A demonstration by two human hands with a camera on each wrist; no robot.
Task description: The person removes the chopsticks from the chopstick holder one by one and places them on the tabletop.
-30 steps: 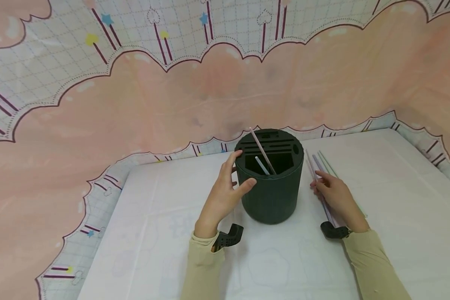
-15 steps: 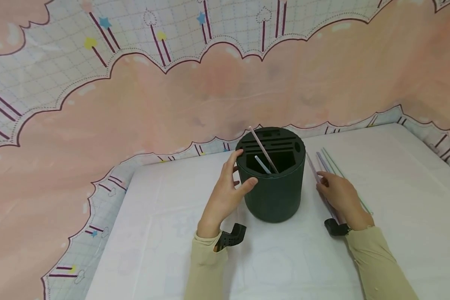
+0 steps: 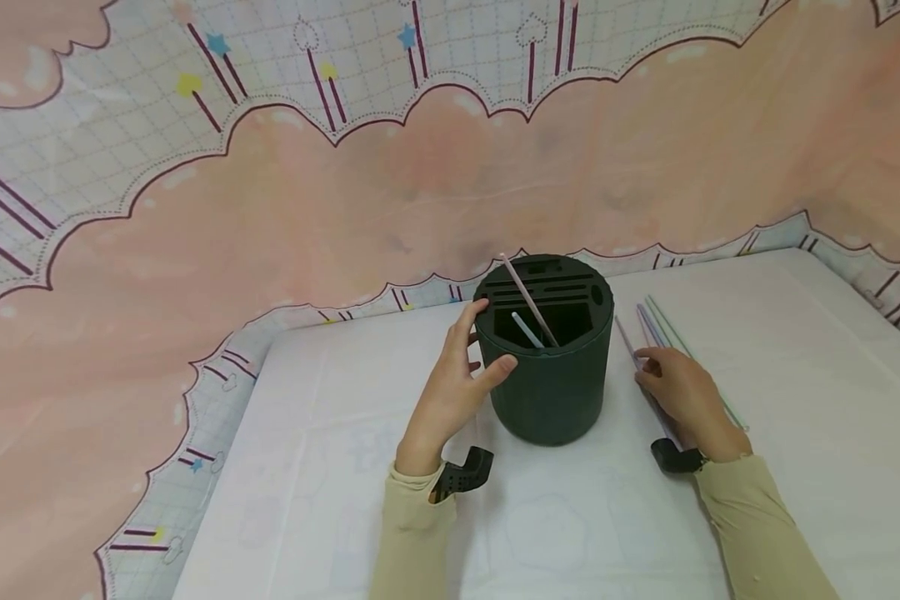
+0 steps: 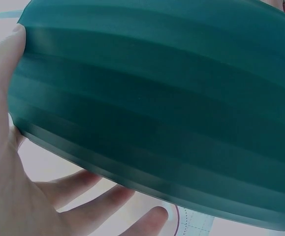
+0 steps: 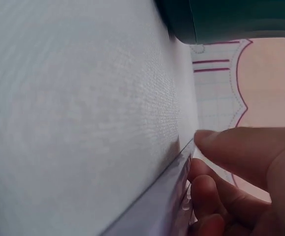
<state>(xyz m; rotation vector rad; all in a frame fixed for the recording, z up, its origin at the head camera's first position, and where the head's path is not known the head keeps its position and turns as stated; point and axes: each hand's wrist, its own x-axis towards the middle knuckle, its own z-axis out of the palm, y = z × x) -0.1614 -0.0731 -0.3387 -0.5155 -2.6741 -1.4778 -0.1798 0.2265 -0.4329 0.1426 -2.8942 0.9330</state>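
A dark green pen holder [image 3: 547,400] stands upright, with a slotted top and a wide front compartment. Leaning in that compartment are a pink stick [image 3: 525,292] and a shorter-showing light blue stick [image 3: 527,330]. My left hand [image 3: 450,387] rests against the holder's left side, thumb at the front rim and fingers spread along the wall. To the right, my right hand [image 3: 678,387] pinches a thin lavender pencil-like stick [image 5: 164,196] with flat faces, low over the table. Beside it lie a bluish-purple stick [image 3: 648,321] and a pale green stick [image 3: 663,317], partly hidden by the hand.
A white cloth covers the table [image 3: 307,467]. Behind and to the left, a peach curtain [image 3: 345,225] with cloud-edged grid print surrounds the table and meets its edges. Both wrists carry black camera mounts.
The view has shifted slightly. My right hand has moved a little relative to the sticks, which have shifted apart slightly. My left hand stays at the holder.
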